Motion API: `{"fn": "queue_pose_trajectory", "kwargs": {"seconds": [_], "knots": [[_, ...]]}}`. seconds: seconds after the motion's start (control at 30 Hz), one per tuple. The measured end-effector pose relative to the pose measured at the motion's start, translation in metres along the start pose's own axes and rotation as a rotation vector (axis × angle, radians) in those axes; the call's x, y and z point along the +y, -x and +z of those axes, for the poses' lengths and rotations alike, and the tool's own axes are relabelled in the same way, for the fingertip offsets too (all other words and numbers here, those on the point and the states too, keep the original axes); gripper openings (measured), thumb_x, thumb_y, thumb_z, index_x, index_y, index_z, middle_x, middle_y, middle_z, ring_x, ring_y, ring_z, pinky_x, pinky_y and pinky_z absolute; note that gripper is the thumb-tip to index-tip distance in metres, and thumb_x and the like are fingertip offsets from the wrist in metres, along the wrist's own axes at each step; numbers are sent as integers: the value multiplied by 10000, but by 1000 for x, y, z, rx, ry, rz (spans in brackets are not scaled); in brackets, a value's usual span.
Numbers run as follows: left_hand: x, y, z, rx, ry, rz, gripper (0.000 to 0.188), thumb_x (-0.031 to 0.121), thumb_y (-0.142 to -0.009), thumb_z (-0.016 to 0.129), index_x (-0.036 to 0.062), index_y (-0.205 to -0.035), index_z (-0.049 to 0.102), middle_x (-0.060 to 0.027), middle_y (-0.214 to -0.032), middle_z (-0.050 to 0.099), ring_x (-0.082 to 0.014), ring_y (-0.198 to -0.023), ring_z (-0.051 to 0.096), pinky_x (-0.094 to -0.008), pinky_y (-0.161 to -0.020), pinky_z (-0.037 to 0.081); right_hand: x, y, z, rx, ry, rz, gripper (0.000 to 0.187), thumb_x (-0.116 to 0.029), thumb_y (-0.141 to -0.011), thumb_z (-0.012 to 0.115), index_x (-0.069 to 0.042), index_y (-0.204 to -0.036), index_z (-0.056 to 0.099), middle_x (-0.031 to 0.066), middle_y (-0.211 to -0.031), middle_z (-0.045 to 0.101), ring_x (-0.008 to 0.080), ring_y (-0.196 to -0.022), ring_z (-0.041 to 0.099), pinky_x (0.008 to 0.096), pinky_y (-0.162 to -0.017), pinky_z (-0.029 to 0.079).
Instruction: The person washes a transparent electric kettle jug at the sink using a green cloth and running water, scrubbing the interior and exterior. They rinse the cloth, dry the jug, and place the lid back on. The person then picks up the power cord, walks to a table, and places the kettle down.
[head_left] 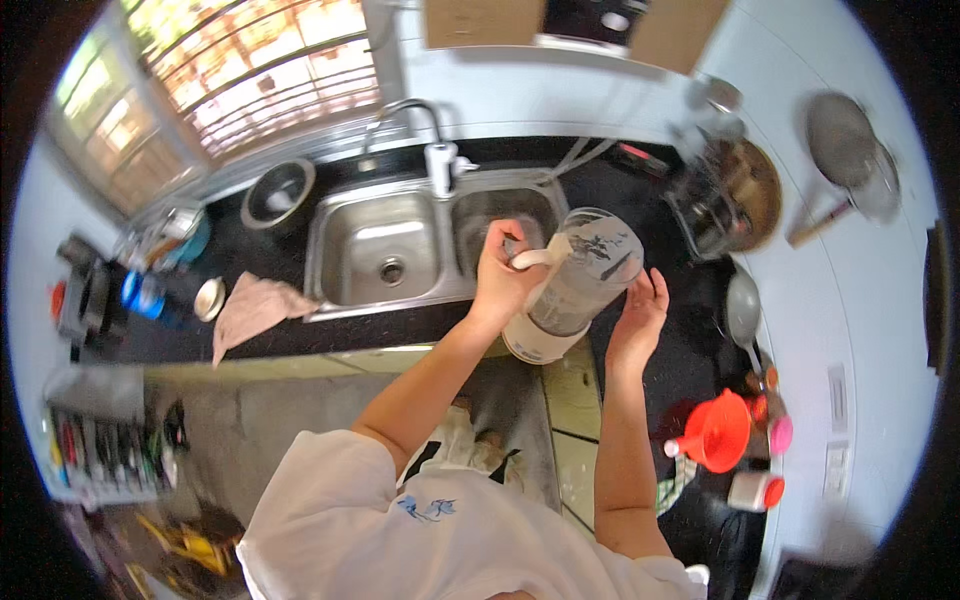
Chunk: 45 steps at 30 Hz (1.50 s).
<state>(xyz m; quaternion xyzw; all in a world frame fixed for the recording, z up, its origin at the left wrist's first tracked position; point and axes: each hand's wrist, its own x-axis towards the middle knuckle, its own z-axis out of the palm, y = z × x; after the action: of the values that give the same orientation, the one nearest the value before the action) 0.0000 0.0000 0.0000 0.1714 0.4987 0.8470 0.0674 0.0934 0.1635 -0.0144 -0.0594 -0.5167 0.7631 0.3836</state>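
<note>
My left hand [505,270] is closed round the white handle of a blender jug [585,280]. The jug has a clear, cloudy-looking body with dark marks near its rim and a white base, and I hold it up tilted at the right end of the sink. On its right side is my right hand [638,315], fingers stretched and apart, beside the jug wall. Whether that palm touches the jug I cannot tell. Behind my left hand lies the right bowl of the double steel sink [375,225], partly covered by the hand and jug.
A faucet [440,165] rises behind the sink. Left of it are a dark bowl [278,193] and a pink cloth [255,308] over the counter edge. To the right stand a dish rack [700,215], a ladle [743,308], an orange funnel [718,432] and a red-lidded jar [755,491].
</note>
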Motion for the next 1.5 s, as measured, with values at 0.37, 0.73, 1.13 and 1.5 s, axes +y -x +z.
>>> {"fn": "queue_pose_trajectory", "kwargs": {"seconds": [0.37, 0.73, 1.13, 1.5], "knots": [[82, -4, -214, 507, -272, 351, 436, -156, -710, 581, 118, -957, 349, 82, -652, 340, -10, -584, 340, -167, -545, 330, 179, 11, 225, -470, -176, 303, 456, -211, -927, 350, 9, -1324, 304, 183, -1374, 389, 248, -1326, 328, 361, -1146, 155], [24, -49, -333, 618, -239, 217, 432, -159, -683, 547, 105, -971, 363, 68, -663, 352, -21, -607, 363, -174, -555, 345, 282, 8, 264, -532, -142, 510, 437, -145, -907, 367, -58, -1330, 299, 210, -1409, 373, 292, -1336, 337, 393, -1146, 170], [-29, -92, -347, 794, -130, 113, 474, -184, -657, 546, 116, -984, 381, 63, -728, 358, -27, -641, 367, -169, -582, 344, 353, -90, 256, -487, 828, -129, 599, 35, -762, 467, 28, -1345, 330, 223, -1413, 351, 345, -1330, 332, 421, -1118, 224], [7, -106, -317, 784, -297, 138, 422, -154, -677, 529, 114, -961, 370, 51, -728, 374, -38, -652, 381, -176, -559, 322, 413, -139, 199, -720, 1396, -117, 636, -69, -828, 580, 92, -1370, 288, 221, -1464, 285, 337, -1365, 272, 396, -1137, 221]]}}
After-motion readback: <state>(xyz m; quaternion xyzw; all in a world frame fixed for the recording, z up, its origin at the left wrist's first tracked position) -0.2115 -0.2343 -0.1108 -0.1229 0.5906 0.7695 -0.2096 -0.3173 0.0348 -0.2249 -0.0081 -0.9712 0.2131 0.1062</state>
